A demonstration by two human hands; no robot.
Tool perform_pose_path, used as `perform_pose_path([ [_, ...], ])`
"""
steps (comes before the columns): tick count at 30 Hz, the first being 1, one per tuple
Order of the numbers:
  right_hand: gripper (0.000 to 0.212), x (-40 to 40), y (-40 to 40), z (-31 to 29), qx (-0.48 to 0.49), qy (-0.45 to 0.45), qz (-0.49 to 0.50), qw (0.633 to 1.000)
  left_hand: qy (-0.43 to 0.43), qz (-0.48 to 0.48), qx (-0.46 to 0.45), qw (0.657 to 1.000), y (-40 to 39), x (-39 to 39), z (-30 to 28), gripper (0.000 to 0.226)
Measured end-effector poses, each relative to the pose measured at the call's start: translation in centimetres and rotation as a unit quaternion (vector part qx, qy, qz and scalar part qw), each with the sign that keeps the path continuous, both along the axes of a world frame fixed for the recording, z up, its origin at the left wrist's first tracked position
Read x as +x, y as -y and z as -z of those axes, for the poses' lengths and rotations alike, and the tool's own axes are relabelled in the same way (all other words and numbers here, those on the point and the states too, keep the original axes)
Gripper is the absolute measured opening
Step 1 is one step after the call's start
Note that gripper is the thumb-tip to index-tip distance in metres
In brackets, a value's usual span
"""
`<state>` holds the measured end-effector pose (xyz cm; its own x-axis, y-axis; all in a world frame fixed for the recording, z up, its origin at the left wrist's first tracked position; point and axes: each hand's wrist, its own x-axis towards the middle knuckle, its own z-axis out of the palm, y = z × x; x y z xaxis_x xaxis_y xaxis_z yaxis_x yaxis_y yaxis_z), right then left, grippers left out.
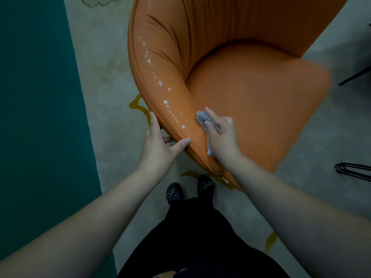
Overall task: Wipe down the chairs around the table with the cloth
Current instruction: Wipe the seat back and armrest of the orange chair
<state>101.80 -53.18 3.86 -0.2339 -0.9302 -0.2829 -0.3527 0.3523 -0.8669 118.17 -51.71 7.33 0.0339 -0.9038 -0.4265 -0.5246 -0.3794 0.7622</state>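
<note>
Standing on pale carpet (104,63), orange chair (251,97) beside green floor (36,117).

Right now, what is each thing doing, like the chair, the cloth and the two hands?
Orange chair: upright, white shiny spots along its curved rim.
Grey cloth: crumpled, pressed against the rim's inner side.
Right hand: holds the cloth.
Left hand: grips the rim's outer edge.

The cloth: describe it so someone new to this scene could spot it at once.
Find the big orange chair filling the upper middle of the head view and follow its curved armrest down toward the person. There the right hand presses a small, crumpled grey cloth against the armrest's inner face. It is the only grey fabric on the orange upholstery.
</note>
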Motion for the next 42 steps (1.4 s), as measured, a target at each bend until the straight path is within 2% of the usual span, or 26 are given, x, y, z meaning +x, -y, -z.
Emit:
perform_pose_path([
  [2,0.039,0.3,-0.2,-0.6,-0.032,0.008,-0.017,0.999,-0.004,0.001,0.007,1.0,0.2,-0.1,-0.1,0.118],
  [5,0.044,2.1,-2.5,-1.2,-0.15,-0.001,-0.128,0.98,0.001,0.0,0.006,1.0,0.3,-0.1,-0.1,0.117],
  [7,0.043,2.1,-1.0,-0.8,-0.139,-0.016,-0.108,0.984,0.003,-0.005,0.011,1.0,0.4,-0.1,-0.1,0.117],
  [10,0.039,1.5,1.9,-0.9,-0.061,-0.007,-0.042,0.997,-0.003,-0.006,0.022,1.0,0.5,0.0,-0.3,0.119],
  [12,0.039,1.7,1.4,-1.3,-0.123,-0.015,-0.081,0.989,-0.013,-0.009,0.023,1.0,0.5,0.1,-0.3,0.119],
  [14,0.041,2.3,0.2,-1.4,-0.197,-0.028,-0.176,0.964,-0.006,-0.01,0.023,1.0,0.5,0.1,-0.1,0.118],
  [15,0.041,2.4,0.5,-1.3,-0.203,-0.034,-0.197,0.959,-0.003,-0.01,0.024,1.0,0.5,0.1,-0.1,0.118],
  [19,0.039,2.6,4.4,-1.4,-0.103,-0.007,-0.1,0.99,-0.015,-0.016,0.032,0.999,0.6,-0.1,-0.2,0.117],
  [21,0.039,2.5,4.2,-1.6,-0.117,-0.007,-0.12,0.986,-0.013,-0.019,0.035,0.999,0.6,-0.1,-0.6,0.117],
  [24,0.042,2.7,3.0,-1.8,-0.168,-0.018,-0.211,0.963,-0.01,-0.035,0.024,0.999,0.5,0.2,-0.8,0.111],
  [29,0.039,3.0,7.3,-1.9,-0.117,-0.006,-0.156,0.981,-0.038,-0.053,0.014,0.998,0.8,0.0,-1.1,0.113],
  [34,0.042,3.0,4.7,-1.6,-0.214,-0.032,-0.272,0.938,-0.058,-0.056,0.018,0.997,2.0,0.5,-1.0,0.114],
  [38,0.039,3.8,9.8,-1.3,-0.18,-0.041,-0.228,0.956,-0.098,-0.058,0.024,0.993,2.5,0.5,-0.6,0.119],
  [42,0.039,3.4,8.3,-1.1,-0.259,-0.075,-0.301,0.915,-0.131,-0.065,0.03,0.989,3.3,1.4,-0.2,0.12],
])
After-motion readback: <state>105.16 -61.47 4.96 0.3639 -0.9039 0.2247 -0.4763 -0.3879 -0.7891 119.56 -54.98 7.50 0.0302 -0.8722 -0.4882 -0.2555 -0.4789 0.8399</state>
